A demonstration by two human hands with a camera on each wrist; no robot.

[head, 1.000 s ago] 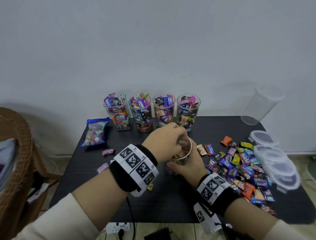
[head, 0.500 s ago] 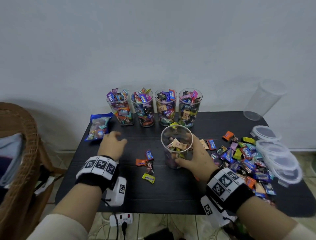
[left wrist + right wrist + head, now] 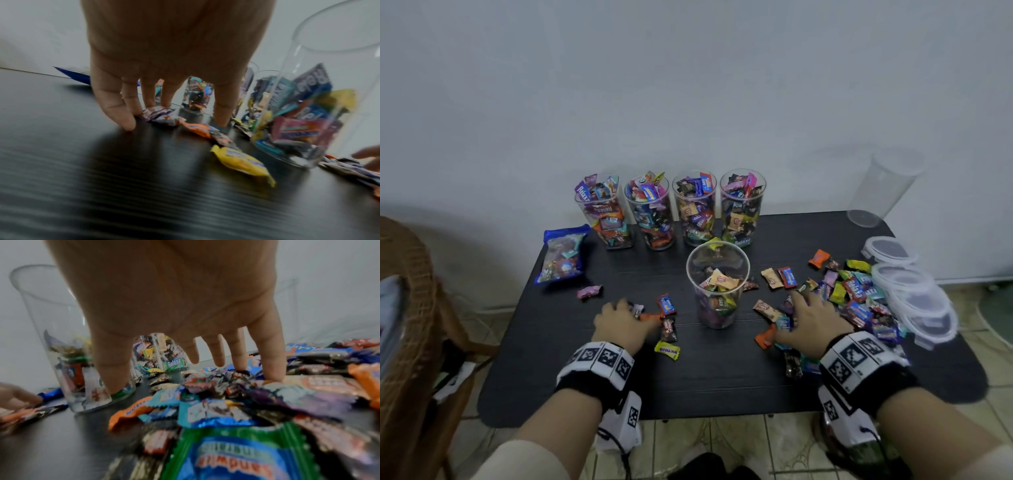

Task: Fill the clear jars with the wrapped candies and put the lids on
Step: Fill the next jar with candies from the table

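A half-filled clear jar (image 3: 717, 284) stands upright and unheld mid-table; it also shows in the left wrist view (image 3: 320, 100) and the right wrist view (image 3: 61, 337). My left hand (image 3: 625, 310) is left of it, spread fingers (image 3: 111, 104) pointing down onto a purple-white candy (image 3: 158, 113), next to an orange candy (image 3: 197, 129). A yellow candy (image 3: 667, 350) lies nearer me. My right hand (image 3: 804, 308) is spread flat over the candy pile (image 3: 859, 301), fingertips (image 3: 273, 369) touching wrappers. Neither hand grips anything.
Four full jars (image 3: 673, 209) line the table's back edge without lids. An empty jar (image 3: 883, 188) leans on the wall at back right. Stacked clear lids (image 3: 914, 294) sit at the right edge. A blue candy bag (image 3: 563, 251) and a pink candy (image 3: 589, 291) lie left.
My left hand left the jar mouth, swung left, then came onto the loose candies beside the jar. My right hand let go of the jar and moved right onto the pile.
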